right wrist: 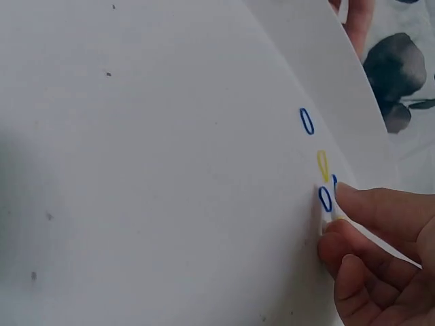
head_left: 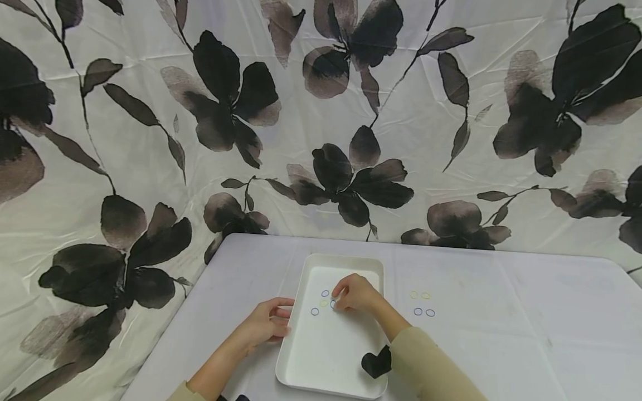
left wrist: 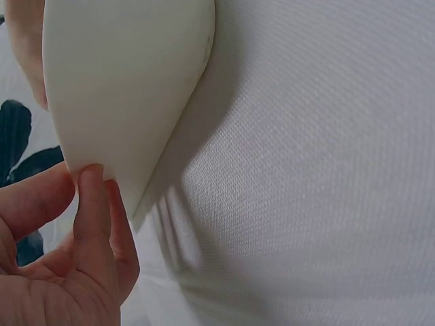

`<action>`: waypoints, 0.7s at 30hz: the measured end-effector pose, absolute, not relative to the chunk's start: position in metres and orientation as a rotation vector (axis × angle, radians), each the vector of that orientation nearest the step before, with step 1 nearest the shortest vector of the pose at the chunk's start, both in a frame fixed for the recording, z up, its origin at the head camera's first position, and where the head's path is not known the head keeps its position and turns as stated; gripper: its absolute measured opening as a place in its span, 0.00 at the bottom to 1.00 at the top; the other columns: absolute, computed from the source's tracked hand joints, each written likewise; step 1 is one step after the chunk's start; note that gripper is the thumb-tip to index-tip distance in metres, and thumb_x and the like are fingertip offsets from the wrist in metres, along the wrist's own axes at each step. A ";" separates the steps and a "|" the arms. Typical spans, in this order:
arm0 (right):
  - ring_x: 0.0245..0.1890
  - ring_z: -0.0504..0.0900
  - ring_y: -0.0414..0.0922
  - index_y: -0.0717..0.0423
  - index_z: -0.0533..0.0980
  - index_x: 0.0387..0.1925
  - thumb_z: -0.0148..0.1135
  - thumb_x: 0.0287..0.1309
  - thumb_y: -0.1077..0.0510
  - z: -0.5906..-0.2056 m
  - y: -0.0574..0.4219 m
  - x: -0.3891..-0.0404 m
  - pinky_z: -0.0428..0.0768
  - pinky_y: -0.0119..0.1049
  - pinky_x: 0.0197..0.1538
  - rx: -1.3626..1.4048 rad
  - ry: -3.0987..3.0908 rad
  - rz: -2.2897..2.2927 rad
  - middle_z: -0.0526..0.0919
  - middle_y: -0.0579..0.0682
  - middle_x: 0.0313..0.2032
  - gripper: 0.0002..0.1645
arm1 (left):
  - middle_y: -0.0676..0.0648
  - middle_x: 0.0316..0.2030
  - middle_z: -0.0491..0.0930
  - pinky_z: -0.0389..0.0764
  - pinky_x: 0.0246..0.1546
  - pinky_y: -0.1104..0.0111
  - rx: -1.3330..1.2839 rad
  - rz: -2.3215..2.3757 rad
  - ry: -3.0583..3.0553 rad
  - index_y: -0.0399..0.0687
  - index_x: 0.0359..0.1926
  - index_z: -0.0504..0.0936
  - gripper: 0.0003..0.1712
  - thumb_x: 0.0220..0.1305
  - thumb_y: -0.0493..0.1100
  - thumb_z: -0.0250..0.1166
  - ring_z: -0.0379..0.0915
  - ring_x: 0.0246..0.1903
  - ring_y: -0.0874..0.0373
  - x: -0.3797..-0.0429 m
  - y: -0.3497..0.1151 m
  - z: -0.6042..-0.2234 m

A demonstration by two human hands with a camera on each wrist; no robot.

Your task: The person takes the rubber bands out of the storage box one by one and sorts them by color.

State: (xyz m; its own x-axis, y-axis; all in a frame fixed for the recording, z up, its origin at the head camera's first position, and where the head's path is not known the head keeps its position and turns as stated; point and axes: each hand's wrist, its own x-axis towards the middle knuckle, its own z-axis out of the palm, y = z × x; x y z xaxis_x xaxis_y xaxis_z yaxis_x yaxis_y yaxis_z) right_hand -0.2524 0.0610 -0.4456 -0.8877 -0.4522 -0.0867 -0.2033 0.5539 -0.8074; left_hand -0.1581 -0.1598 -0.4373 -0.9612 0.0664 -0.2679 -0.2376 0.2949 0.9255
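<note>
A white rectangular tray (head_left: 326,356) stands on the table. My left hand (head_left: 266,323) holds its left rim, with fingertips (left wrist: 92,176) against the outer wall in the left wrist view. Over the tray, my right hand (head_left: 356,293) has thumb and finger together; a trace of yellow shows between them, apparently a small yellow ring, mostly hidden. Close to these fingertips lie a blue ring (right wrist: 326,199), a yellow ring (right wrist: 323,165) and another blue ring (right wrist: 307,122). One more blue ring (right wrist: 334,180) is partly covered by the thumb.
Right of the tray, yellow rings (head_left: 426,296) and blue rings (head_left: 430,313) lie on the white tablecloth (head_left: 501,334). A black piece (head_left: 376,362) shows by the right sleeve, over the tray's near right corner. Behind the table hangs a floral cloth (head_left: 281,111).
</note>
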 end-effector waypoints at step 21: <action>0.19 0.68 0.38 0.58 0.78 0.17 0.71 0.43 0.66 -0.450 0.056 -0.246 0.67 0.27 0.23 -0.599 2.615 -1.166 0.71 0.43 0.15 0.08 | 0.38 0.42 0.72 0.80 0.30 0.63 -0.173 1.710 2.325 0.32 0.60 0.67 0.35 0.47 0.22 0.62 0.74 0.32 0.54 -0.159 -0.160 -0.437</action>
